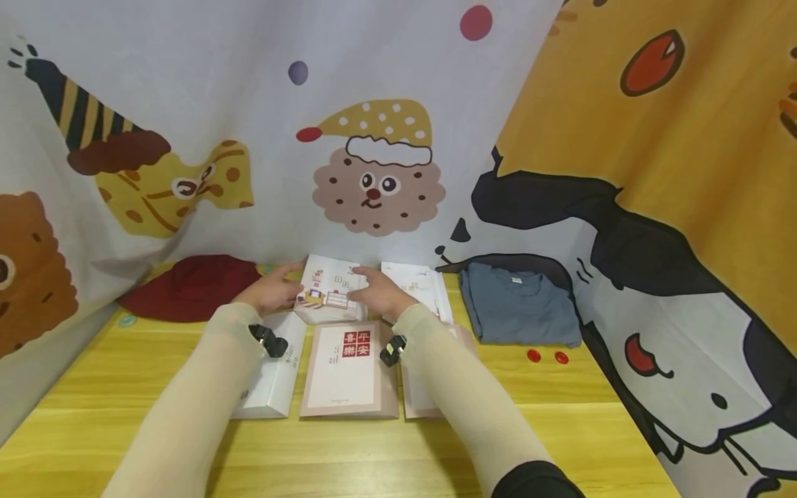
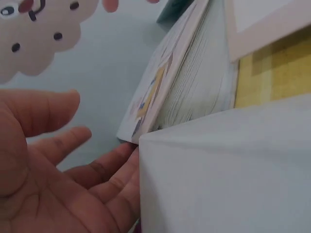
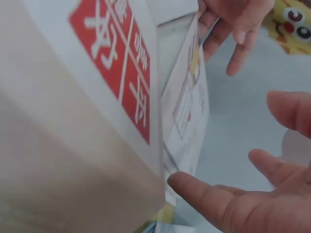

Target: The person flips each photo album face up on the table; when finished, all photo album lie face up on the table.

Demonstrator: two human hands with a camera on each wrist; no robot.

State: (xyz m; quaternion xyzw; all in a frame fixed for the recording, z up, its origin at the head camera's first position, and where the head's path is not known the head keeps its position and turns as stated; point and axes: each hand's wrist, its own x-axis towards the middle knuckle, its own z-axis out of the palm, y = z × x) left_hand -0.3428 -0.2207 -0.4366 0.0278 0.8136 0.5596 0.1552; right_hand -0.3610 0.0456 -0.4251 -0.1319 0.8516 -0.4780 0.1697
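A thick book (image 1: 326, 280) with an illustrated white cover stands at the back of the table between my hands. At its left edge is my left hand (image 1: 272, 290), whose fingertips meet the book's lower corner in the left wrist view; thumb and index finger stay spread apart. My right hand (image 1: 381, 294) reaches over the book's right side, fingers extended and apart, with one fingertip (image 3: 180, 180) near the edge in the right wrist view. In front lies a white box (image 1: 277, 377), with a pink-bordered card (image 1: 339, 377) bearing red square characters beside it.
A dark red hat (image 1: 193, 287) lies at the back left. Another white book (image 1: 429, 287) and a second pink card (image 1: 418, 398) are partly hidden by my right arm. Folded grey-blue clothing (image 1: 523, 304) and two red discs (image 1: 533, 355) sit right. A printed curtain (image 1: 261, 228) hangs behind.
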